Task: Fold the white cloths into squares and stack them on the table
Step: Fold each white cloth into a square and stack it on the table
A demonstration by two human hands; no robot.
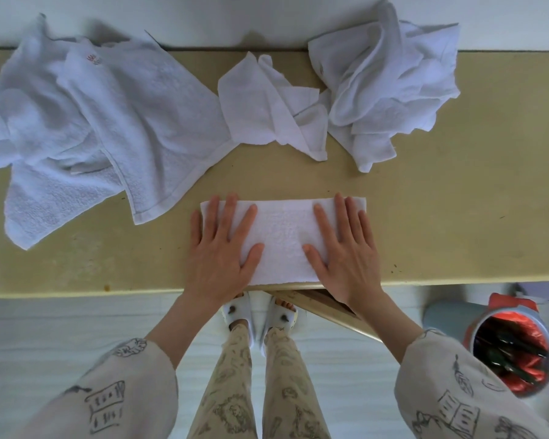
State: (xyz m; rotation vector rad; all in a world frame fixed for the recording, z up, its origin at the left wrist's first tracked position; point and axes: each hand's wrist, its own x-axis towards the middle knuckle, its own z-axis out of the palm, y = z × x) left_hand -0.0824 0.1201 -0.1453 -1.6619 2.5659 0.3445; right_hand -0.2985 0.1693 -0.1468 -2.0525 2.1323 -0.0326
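Observation:
A white cloth folded into a long rectangle lies at the near edge of the tan table. My left hand presses flat on its left end, fingers straight and spread. My right hand lies flat on its right end in the same way. Behind it lie unfolded white cloths: a large rumpled heap at the left, a small crumpled one in the middle, and a bunched pile at the back right.
The table's far edge meets a white wall. A bin lined with a red bag stands on the floor at the right, below the table's near edge. My legs and slippered feet show beneath the table edge.

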